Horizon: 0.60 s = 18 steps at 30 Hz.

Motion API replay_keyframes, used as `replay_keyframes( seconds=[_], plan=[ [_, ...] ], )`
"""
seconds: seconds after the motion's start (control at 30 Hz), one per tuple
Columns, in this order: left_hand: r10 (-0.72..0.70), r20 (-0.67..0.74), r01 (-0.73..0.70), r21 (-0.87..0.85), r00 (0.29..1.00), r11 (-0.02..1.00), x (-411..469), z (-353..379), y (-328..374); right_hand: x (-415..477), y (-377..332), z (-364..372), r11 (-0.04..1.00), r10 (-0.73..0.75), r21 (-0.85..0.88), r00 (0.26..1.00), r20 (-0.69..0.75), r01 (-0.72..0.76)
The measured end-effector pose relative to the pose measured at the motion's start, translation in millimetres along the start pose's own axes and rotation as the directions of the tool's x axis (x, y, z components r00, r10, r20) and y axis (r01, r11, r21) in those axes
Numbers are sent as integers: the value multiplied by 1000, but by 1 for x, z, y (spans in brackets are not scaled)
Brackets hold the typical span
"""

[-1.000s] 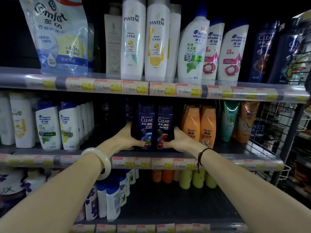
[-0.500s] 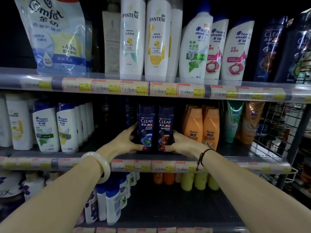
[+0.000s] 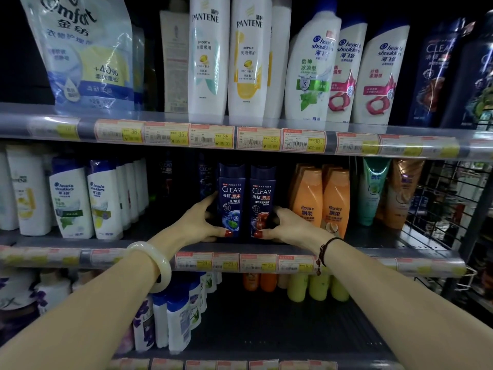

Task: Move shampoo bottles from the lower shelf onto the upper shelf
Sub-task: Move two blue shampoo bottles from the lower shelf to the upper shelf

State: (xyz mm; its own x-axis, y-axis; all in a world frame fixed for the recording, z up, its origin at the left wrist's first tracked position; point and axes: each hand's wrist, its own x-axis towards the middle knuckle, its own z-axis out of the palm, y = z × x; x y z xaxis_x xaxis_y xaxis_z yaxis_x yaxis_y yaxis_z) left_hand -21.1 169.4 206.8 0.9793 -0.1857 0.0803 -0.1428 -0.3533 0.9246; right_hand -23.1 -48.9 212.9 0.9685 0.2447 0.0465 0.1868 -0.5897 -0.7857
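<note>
Bottles: left CLEAR bottle (image 3: 231,198) and right CLEAR bottle (image 3: 262,201) stand upright side by side near the lower shelf (image 3: 373,236) front, long axes vertical, caps up, labels facing out.
Left hand (image 3: 200,222): fingers wrap the left CLEAR bottle's outer side, thumb on its front near the base.
Right hand (image 3: 289,227): grips the right CLEAR bottle likewise.
Edges: orange Rejoice bottles (image 3: 309,201) just beside the right hand; dark recess left of the left hand.
Above: upper shelf (image 3: 86,128) rail close over the caps, Pantene bottles (image 3: 208,62) on it.
</note>
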Motion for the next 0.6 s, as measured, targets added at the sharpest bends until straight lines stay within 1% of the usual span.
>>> replay_keyframes(
  seconds=[0.27, 0.47, 0.6],
  plan=[
    [34, -40, -34, 1, 999, 999, -1, 3, -1, -1, -4, 5, 1000, -10, -19, 999, -45, 9],
    [38, -46, -39, -22, 998, 999, -1, 2, -3, -1, -4, 2, 1000, 2, 26, 999, -32, -1],
    [41, -66, -40, 18, 997, 999, 3, 1, -5, 0, -7, 2, 1000, -4, 17, 1000, -20, 4]
  ],
)
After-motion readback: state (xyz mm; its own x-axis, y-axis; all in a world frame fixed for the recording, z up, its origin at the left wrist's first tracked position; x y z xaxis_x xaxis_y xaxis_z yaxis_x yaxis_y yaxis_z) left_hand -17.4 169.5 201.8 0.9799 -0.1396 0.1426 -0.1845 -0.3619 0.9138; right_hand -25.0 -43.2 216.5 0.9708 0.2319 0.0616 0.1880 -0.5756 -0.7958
